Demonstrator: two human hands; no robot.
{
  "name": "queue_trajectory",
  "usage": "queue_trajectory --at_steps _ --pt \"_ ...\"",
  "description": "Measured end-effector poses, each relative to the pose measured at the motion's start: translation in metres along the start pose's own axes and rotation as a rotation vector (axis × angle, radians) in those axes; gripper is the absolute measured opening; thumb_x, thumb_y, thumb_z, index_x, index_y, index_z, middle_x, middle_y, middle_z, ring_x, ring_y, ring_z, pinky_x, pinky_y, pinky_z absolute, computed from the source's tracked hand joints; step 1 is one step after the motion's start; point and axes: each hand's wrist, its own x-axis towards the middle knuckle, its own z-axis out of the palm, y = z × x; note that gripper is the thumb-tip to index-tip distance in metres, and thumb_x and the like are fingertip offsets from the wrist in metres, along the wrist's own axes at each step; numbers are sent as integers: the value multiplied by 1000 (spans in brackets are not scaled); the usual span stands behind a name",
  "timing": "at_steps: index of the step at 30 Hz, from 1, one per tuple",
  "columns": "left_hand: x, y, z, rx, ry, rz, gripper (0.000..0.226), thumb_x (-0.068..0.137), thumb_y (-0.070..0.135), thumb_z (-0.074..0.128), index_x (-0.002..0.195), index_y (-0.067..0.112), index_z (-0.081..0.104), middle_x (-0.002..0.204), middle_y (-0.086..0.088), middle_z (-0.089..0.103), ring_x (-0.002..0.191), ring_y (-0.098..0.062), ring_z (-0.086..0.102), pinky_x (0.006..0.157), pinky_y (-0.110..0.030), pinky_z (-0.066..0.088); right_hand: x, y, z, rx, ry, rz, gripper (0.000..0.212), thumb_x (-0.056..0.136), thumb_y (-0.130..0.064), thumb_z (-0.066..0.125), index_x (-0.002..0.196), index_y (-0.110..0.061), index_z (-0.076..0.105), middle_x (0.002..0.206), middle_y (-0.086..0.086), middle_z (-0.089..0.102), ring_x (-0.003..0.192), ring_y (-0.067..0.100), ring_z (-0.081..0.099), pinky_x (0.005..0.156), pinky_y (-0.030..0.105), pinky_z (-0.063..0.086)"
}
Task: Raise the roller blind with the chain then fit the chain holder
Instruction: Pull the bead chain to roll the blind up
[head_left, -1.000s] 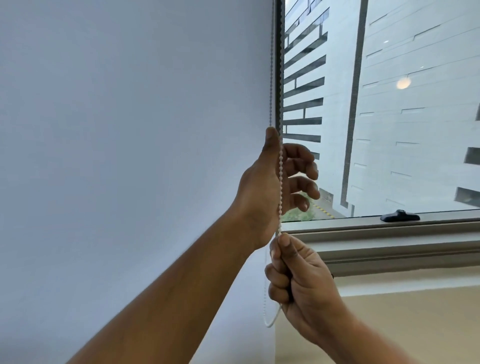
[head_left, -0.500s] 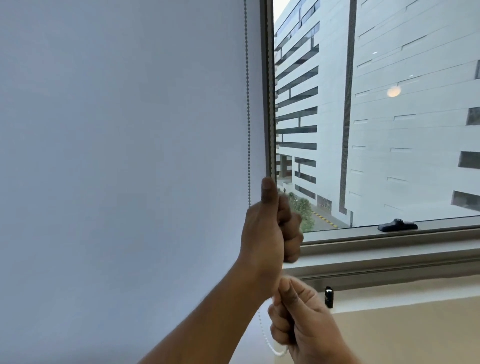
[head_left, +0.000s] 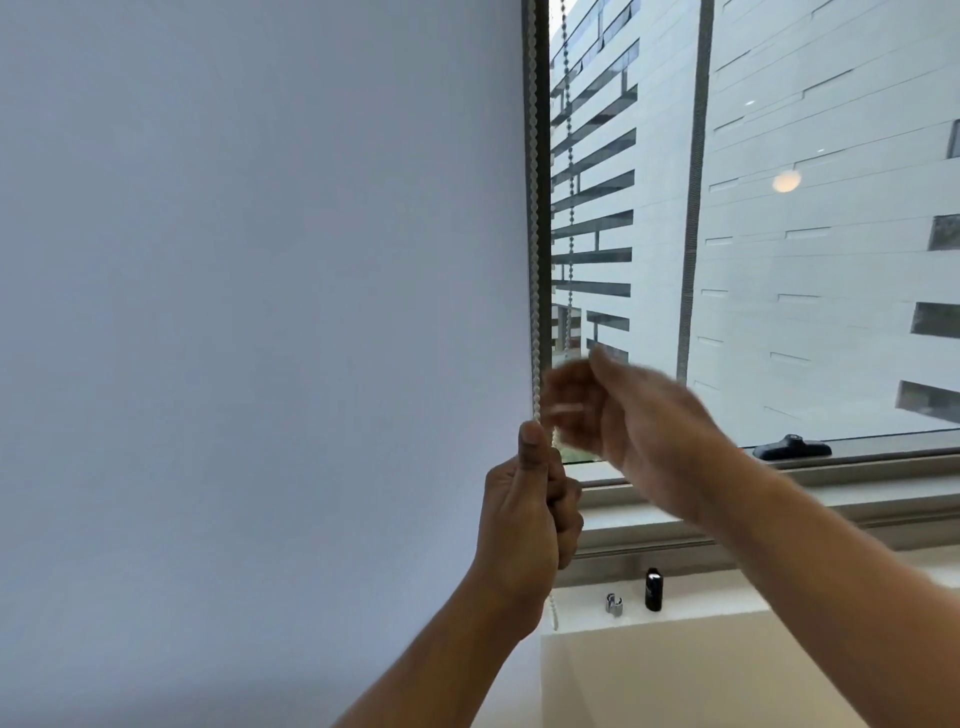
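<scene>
Single head-worn wide-angle view, which looked forward and slightly upward from close range at the corner where the white wall (head_left: 249, 312) met the window frame (head_left: 540, 208). Both forearms entered from the lower edge, the hands near the lens. The glass (head_left: 831, 260) filled the right half; the sill (head_left: 857, 499) crossed below it.

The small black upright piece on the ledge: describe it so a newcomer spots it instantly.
Start at the window frame and drop to the pale ledge below. The black piece stands upright there, right of a small metal clip; it is taller and dark, the clip silvery.
</scene>
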Motion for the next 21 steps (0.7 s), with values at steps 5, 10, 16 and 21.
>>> queue_trajectory --at_steps 5,10,16,21 --pt "3 -2 5 23 6 8 54 89 64 32 48 28 32 42 11 26 36 -6 18 38 -15 19 27 -34 36 269 -212 36 44 97 -47 42 88 -15 70 77 0 69 74 18 67 66 29 50" --pt "4 0 6 40 9 22 54 92 58 31 49 27 31 41 11 28 34 -5 21 36 -14 22 31 -31 50 399 -129 -30 33 96 -42 51 73 -20 59 55 -8 32 47 7 24 42 20 20" --pt "3 -14 -3 83 -8 46 54 89 61 31 45 30 33 41 12 29 33 -3 22 36 -15 23 29 -6 53 466 -35 -191 37 98 -35 48 66 -22 61 51 -11 23 42 5 14 34 17 12" --pt "-17 -58 -26 260 -12 -6 58 88 66 32 52 21 37 45 8 33 40 -6 26 41 -18 25 10 42 45 436 29 -130 28 85 -36 55 62 -22 62 47 -11 30 39 4 16 34 15 13"
